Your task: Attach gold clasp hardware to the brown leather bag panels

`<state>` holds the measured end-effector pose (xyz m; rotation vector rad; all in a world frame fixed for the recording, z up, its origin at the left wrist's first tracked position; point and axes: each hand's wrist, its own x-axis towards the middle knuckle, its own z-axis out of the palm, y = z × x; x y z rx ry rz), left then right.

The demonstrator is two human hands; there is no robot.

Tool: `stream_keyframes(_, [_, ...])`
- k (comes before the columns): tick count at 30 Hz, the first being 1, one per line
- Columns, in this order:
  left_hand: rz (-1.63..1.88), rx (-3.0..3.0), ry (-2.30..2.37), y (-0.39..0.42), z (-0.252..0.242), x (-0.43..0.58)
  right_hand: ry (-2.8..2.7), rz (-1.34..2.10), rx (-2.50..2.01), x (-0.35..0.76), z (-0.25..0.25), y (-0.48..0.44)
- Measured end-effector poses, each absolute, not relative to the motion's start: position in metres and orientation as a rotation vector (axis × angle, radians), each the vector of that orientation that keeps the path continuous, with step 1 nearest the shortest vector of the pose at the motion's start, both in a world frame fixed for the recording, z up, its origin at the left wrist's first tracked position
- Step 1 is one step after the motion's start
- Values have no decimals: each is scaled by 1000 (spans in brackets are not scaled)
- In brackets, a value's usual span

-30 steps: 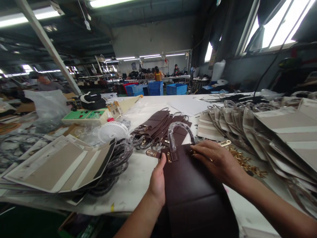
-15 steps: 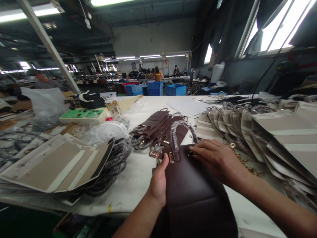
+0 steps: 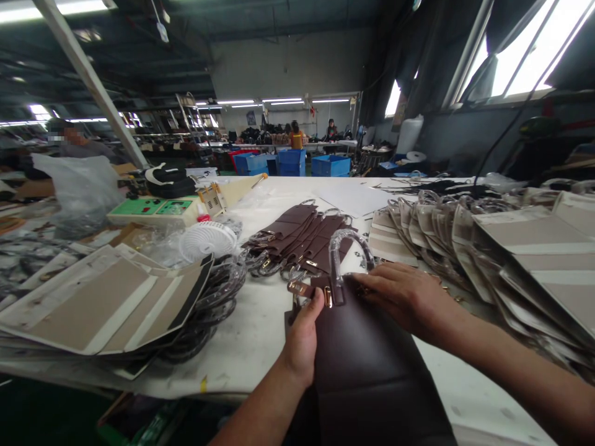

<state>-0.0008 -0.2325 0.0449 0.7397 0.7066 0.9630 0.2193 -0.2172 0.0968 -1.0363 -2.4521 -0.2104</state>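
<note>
A dark brown leather panel (image 3: 367, 365) with a plastic-wrapped handle (image 3: 346, 244) lies on the white table in front of me. My left hand (image 3: 302, 337) grips its left edge, thumb on top near a gold buckle (image 3: 328, 296). My right hand (image 3: 400, 294) lies on the panel's top right corner, fingers curled and pressing at the handle's right attachment; what is under the fingertips is hidden.
Several brown leather pieces (image 3: 302, 238) with handles lie behind the panel. Stacks of beige panels sit at the right (image 3: 506, 238) and at the left (image 3: 102, 303). A white fan (image 3: 207, 240), a green control box (image 3: 151, 210) and blue crates (image 3: 330, 165) stand further back. People work in the distance.
The camera view has dipped and shifted a little. My right hand has slid slightly left along the panel's top edge toward the handle. My left hand keeps its grip.
</note>
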Motion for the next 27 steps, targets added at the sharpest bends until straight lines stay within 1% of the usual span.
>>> stream_keyframes(8, [969, 683, 636, -232, 46, 2, -2537, -167, -979, 223, 103, -215])
stream_keyframes(14, [1038, 682, 732, -231, 41, 4, -2530, -323, -1003, 217, 102, -212])
stream_keyframes(16, [1059, 694, 759, -230, 39, 4, -2535, -326, -1007, 216, 98, -213])
stream_keyframes(27, [973, 656, 668, -234, 21, 1, -2383, 114, -1054, 231, 78, -222])
